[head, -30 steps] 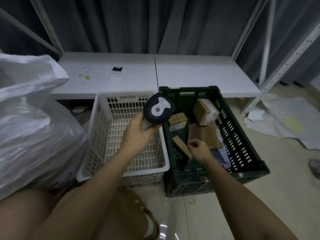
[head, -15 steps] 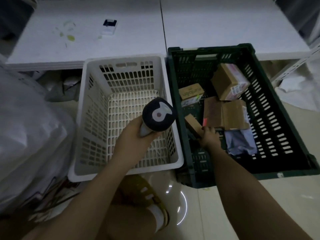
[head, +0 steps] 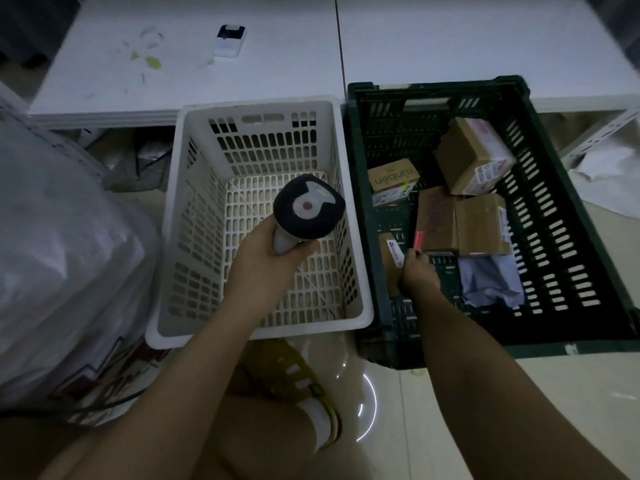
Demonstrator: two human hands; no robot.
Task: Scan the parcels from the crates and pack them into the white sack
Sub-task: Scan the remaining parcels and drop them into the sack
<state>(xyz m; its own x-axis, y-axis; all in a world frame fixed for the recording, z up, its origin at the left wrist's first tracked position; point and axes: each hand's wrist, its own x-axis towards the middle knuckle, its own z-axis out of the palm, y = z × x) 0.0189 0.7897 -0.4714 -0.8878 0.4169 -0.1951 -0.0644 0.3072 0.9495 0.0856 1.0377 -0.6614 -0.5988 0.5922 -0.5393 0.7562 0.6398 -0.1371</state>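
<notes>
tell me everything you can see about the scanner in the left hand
The scanner has a rounded dark head with a pale panel and a reddish dot on top, and a light grey handle. It looks like plastic. The left hand grips the handle, holding it above the white crate, head tilted toward the green crate. Nothing else touches it.

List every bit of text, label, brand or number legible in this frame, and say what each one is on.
"nünbén", as best it reads, upside down: small brown box at the green crate's left.
Tilted cardboard box: shipping label with digits, too blurred to read.
Narrow box at the right hand: white label, unreadable.
White sack: red print low down, too cut off to read.
Scanner in the left hand: no text.
</notes>
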